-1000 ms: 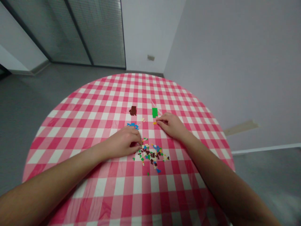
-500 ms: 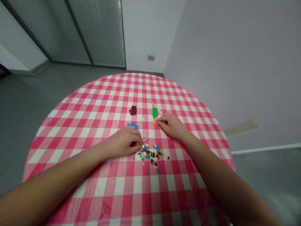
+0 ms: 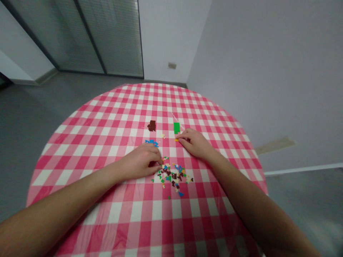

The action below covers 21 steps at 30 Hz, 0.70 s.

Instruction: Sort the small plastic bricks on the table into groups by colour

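My left hand rests at the left edge of a loose pile of small toy building bricks in brown, green, blue, white and yellow. Its thumb and fingers curl together at the tips; whatever is between them is too small to make out. Farther right, my right hand pinches thumb and forefinger at small yellow bricks on the cloth. Just beyond those fingers lies a block of green bricks. A cluster of blue bricks sits just past my left hand's knuckles.
A dark brown group of bricks lies farther back on the round table with its red-and-white checked cloth. A few cream bricks are between the groups. A grey wall rises behind the table's right side.
My right hand's fingertips have shifted very slightly left over the yellow bricks. My left hand stays in place at the pile.
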Available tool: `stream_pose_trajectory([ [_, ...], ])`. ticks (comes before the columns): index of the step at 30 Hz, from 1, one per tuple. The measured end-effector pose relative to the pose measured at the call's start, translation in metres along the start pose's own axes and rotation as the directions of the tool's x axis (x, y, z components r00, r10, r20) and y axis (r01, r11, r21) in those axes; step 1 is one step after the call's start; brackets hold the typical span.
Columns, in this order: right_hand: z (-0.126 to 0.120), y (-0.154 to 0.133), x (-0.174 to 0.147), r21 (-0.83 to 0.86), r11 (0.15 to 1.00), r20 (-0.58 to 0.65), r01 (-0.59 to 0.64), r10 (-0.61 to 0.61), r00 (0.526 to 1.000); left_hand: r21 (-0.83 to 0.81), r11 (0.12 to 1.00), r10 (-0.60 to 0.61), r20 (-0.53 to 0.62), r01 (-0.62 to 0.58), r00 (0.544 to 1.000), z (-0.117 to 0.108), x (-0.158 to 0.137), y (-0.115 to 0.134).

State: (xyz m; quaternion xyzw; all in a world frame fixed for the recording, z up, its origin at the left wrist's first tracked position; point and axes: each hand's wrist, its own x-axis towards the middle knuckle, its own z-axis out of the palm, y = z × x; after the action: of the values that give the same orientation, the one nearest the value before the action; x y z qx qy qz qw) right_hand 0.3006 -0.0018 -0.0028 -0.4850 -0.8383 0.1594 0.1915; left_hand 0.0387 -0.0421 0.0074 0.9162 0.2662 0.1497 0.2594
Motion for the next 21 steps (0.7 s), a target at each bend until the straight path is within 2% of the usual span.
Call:
stream_pose_trajectory([
  [5, -0.001, 0.000, 0.000, 0.022, 1.000, -0.012, 0.006, -0.006, 1.000, -0.009, 1.000, 0.004, 0.008, -0.004, 1.000, -0.001, 0.000, -0.001],
  [11, -0.006, -0.007, -0.004, 0.078, 0.996, -0.093, 0.039, -0.031, 0.995, -0.011, 1.000, 0.004, -0.017, -0.005, 1.000, -0.008, -0.003, -0.005],
  [16, -0.005, -0.034, -0.012, 0.125, 0.973, 0.136, 0.195, -0.212, 0.968, 0.062, 0.997, -0.046, -0.095, 0.052, 0.994, -0.011, -0.003, -0.006],
  [21, 0.003, -0.049, -0.013, 0.064, 0.980, 0.263, 0.188, -0.199, 0.944, 0.112, 0.987, -0.099, -0.158, 0.117, 0.982, -0.009, -0.001, -0.006],
])
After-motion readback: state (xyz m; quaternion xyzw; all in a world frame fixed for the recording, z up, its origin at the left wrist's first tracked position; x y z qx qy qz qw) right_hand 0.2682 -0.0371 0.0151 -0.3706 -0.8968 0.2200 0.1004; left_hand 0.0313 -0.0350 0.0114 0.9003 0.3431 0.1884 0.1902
